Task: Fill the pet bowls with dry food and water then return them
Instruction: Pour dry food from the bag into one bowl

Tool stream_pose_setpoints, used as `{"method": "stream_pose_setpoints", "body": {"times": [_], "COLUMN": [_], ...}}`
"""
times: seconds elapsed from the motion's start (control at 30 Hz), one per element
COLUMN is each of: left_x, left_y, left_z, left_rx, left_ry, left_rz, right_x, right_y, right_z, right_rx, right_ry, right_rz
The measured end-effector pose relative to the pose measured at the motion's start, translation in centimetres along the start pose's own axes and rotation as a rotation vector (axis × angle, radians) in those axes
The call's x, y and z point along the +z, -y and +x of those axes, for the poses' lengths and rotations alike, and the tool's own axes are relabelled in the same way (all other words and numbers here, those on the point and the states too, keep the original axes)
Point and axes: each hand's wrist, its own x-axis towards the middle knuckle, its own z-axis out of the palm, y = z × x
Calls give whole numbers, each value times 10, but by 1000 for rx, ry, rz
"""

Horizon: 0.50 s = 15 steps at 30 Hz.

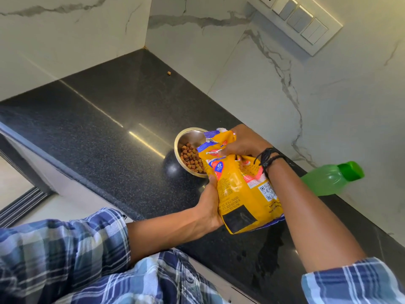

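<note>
A steel pet bowl (190, 136) stands on the black granite counter (105, 132) with brown dry kibble (189, 156) in it. A yellow bag of pet food (238, 187) is tilted over the bowl, its torn mouth above the rim. My left hand (209, 202) grips the bag's lower side. My right hand (243, 142) grips the bag near its open top. The bag hides the bowl's right part.
A green plastic water bottle (328, 178) lies on its side on the counter to the right, near the marble wall. One stray kibble piece (169, 73) lies far back. A switch panel (300, 20) is on the wall. Wet patches (267, 255) darken the near counter.
</note>
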Motion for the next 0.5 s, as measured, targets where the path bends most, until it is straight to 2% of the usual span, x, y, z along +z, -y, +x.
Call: {"method": "stream_pose_setpoints", "body": {"times": [0.07,0.2,0.3,0.5], "left_x": [3,6,6,4], "left_y": [0,0,-3,-3], "left_z": [-2,-5,-5,5], "left_rx": [2,1,5,0], "left_ry": [-70,-65,-34,71], "left_rz": [18,-61,-105,-17], "right_x": [-4,-11,-16,-15], "right_y": [-1,-2,0,9], "right_z": [-1,-3,-4,-3], "right_rx": [-9,-16,-20,-41], "right_ry": [-4,26,84,206], "right_rz": [5,52,61,37]}}
